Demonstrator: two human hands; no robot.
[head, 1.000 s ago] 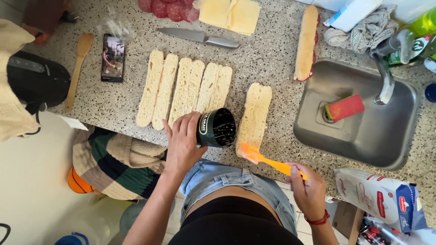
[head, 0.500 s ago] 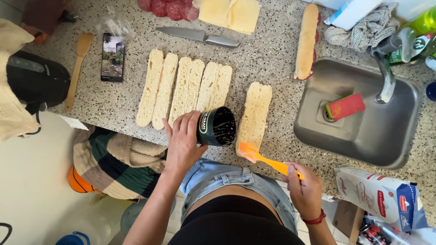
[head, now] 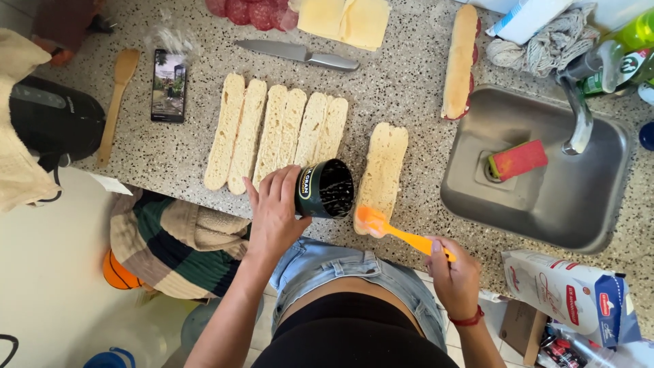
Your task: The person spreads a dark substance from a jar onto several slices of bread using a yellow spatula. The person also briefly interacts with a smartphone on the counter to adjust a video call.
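Lit phone screen (head: 168, 84) flat on counter left; black jar (head: 325, 189) with yellow-white label at counter edge; white-red paper bag (head: 569, 297) bottom right; green labelled bottle (head: 623, 58) top right.

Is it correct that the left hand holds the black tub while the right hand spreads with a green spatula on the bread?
Not quite: the spatula is orange, not green, as the head view shows. The left hand holds the black tub; the right hand spreads on the bread.

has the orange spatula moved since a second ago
Yes. The orange spatula in the right hand has slid slightly left along the near end of the bread half, towards the black jar.
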